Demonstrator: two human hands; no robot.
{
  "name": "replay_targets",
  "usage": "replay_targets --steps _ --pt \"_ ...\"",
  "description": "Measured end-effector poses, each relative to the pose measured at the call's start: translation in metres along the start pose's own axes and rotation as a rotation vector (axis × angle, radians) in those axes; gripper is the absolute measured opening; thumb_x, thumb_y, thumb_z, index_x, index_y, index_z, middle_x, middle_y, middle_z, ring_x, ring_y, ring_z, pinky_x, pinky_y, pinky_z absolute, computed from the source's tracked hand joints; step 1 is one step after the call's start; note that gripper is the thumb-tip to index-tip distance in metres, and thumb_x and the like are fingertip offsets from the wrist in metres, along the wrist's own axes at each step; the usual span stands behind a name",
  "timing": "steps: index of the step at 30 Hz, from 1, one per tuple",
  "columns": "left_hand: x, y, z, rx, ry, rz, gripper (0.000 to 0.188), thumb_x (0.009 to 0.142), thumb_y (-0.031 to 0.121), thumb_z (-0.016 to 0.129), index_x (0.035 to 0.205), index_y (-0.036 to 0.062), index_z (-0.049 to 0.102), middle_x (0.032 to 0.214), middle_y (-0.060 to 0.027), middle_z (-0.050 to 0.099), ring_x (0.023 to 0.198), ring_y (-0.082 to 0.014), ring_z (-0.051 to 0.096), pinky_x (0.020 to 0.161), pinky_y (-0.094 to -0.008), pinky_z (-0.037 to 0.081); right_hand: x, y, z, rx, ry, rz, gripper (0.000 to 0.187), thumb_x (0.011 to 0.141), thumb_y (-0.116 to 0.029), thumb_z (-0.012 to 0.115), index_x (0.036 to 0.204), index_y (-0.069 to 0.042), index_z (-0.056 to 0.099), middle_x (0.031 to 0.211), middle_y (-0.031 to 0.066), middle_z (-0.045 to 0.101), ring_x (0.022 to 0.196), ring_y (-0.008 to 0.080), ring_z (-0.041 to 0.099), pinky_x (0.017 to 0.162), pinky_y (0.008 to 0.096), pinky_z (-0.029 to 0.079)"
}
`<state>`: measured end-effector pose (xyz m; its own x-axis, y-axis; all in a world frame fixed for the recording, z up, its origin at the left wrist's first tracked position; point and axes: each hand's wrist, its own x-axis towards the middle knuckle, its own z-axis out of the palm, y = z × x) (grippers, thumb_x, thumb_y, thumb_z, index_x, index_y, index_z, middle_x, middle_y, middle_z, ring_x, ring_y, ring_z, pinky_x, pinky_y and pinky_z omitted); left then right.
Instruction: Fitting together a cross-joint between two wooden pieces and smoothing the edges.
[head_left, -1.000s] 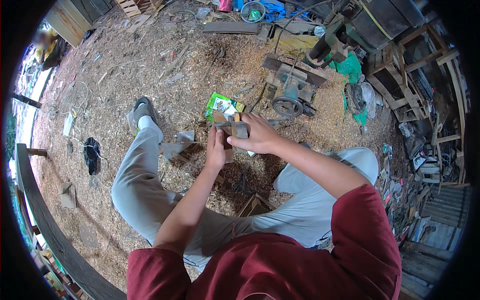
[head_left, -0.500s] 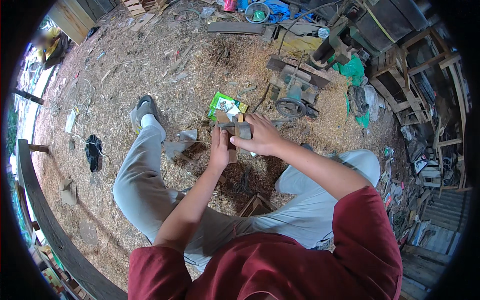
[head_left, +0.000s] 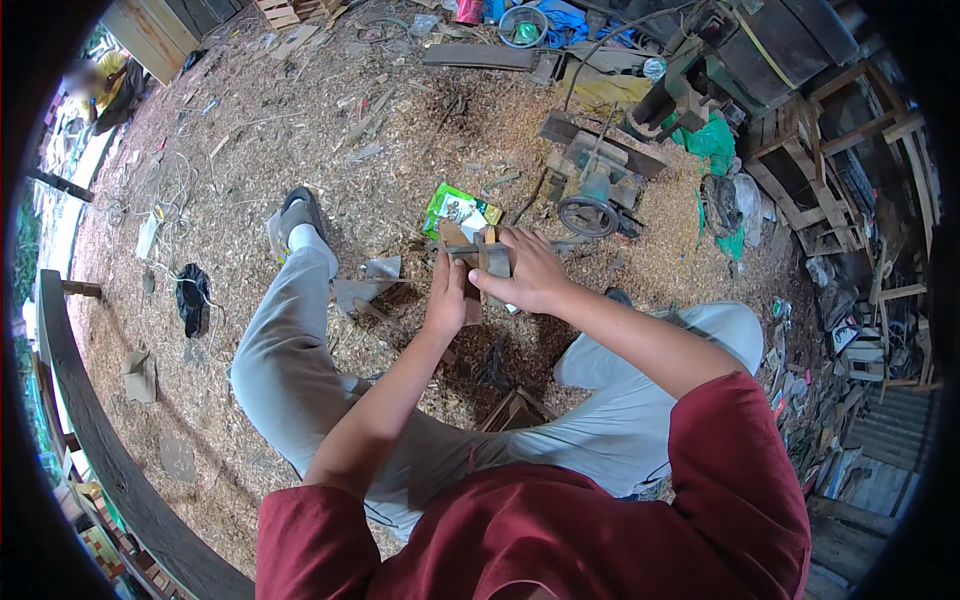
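In front of me, my left hand (head_left: 447,298) is closed on a short brown piece of wood (head_left: 473,306), held upright along the fingers. My right hand (head_left: 530,272) wraps round a worn greyish wooden block with a thin bar through it, which looks like a marking gauge (head_left: 495,261). Its bar reaches left across the upper part of the wood piece, and the two things touch. The right fingers hide part of the block. Just beyond the hands, a green and white packet (head_left: 456,208) lies on the ground.
Wood shavings cover the ground (head_left: 330,130). A machine with a handwheel (head_left: 588,215) stands ahead to the right. Wooden frames (head_left: 800,180) line the right side, and a thick beam (head_left: 110,450) curves along the left. A black plastic bag (head_left: 191,298) lies left; another person (head_left: 105,85) is at far left.
The view has shifted slightly, so the scene sits a little further right. Both hands keep the same hold, with hardly any visible movement between the wood piece and the gauge.
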<state>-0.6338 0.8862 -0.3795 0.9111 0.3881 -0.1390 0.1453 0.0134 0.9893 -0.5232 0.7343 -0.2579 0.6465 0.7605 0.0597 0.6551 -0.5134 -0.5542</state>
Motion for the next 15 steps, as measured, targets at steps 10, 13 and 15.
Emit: replay_targets --steps 10,13,15 --pt "-0.005 0.019 0.002 0.008 0.0 0.023 0.054 0.115 0.031 0.027 0.156 -0.003 0.036 0.147 -0.0198 0.051 0.136 -0.0286 0.049 0.117 -0.0379 0.037 0.001 0.001 -0.003 0.05 -0.076 0.017 0.084 0.086 -0.068 0.064 0.126 0.006 0.059 0.126 0.0261 0.064 0.124 0.0413 0.058 0.108 0.0496 0.039" --pt "-0.006 0.018 0.003 -0.061 -0.007 0.024 0.053 0.115 0.03 0.027 0.156 -0.0022 0.036 0.145 -0.0184 0.051 0.134 -0.0269 0.051 0.116 -0.0378 0.038 0.002 0.001 -0.004 0.065 -0.097 0.026 0.086 0.085 -0.069 0.064 0.127 0.005 0.059 0.128 0.0264 0.063 0.125 0.0415 0.057 0.11 0.0498 0.038" --pt "-0.007 0.015 0.002 -0.073 -0.005 0.027 0.052 0.115 0.03 0.027 0.155 -0.0019 0.037 0.143 -0.0176 0.052 0.132 -0.0261 0.051 0.115 -0.0378 0.038 0.002 0.0 -0.005 0.036 -0.127 0.02 0.09 0.086 -0.072 0.062 0.129 0.006 0.059 0.132 0.0272 0.062 0.13 0.0418 0.055 0.112 0.0496 0.037"
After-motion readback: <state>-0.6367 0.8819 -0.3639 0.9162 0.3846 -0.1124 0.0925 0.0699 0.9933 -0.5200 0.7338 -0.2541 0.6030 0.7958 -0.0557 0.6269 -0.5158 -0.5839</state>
